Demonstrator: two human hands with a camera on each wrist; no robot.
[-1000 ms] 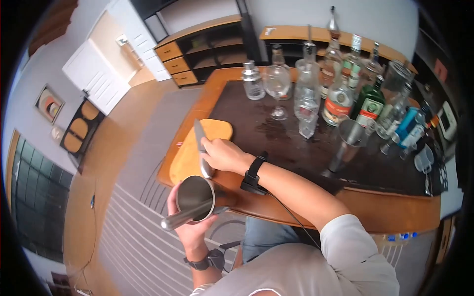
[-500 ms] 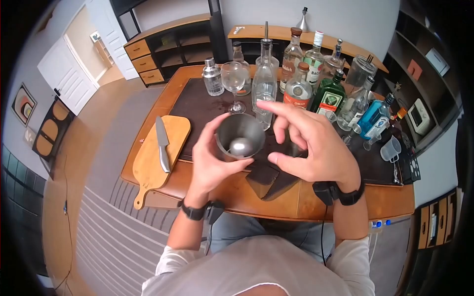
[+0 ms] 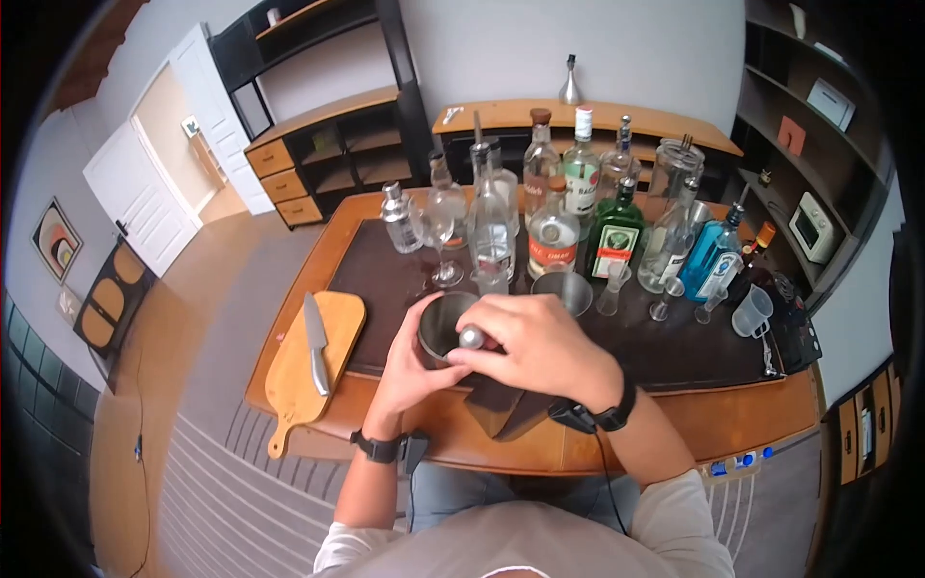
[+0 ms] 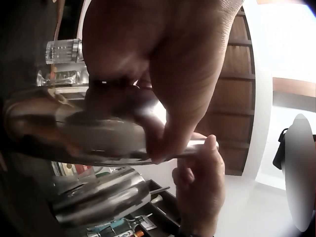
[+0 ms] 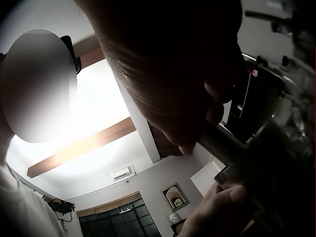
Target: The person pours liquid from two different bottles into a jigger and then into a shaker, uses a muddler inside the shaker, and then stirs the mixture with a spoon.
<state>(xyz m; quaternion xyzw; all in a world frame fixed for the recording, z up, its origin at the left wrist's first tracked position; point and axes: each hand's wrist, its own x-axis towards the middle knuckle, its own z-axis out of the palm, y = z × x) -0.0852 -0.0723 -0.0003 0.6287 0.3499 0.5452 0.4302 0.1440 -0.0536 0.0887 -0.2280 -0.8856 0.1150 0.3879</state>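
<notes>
Because the metal cup [image 3: 439,323] looks thin-walled and polished, I judge it light for its size, stiff, unlikely to break, and slippery if its outside gets damp. It sits mouth-up at twelve o'clock from the person's body, above or on the table [image 3: 617,438]; I cannot tell whether its base touches. The left hand [image 3: 409,364] grips the cup's wall near the rim, thumb at about six o'clock and fingers reaching round towards ten, which seems the right hold: a broad wrap resists twisting better than fingertips would. Coming in from three o'clock, the right hand [image 3: 540,345] holds a metal rod [image 3: 471,336] near its rounded top, between thumb and forefinger. That rod appears rigid and probably heavy for its thickness, so a grasp high on the shaft, backed by the palm, should steady it best. Its lower part runs down into the cup, and its far end is hidden. Around the cup, the cutting board [image 3: 337,337] with a knife [image 3: 316,347] lies towards eight o'clock, a second cup [image 3: 564,291] stands near two, and a stemmed glass [image 3: 439,227], surely the more fragile thing, stands at twelve.
</notes>
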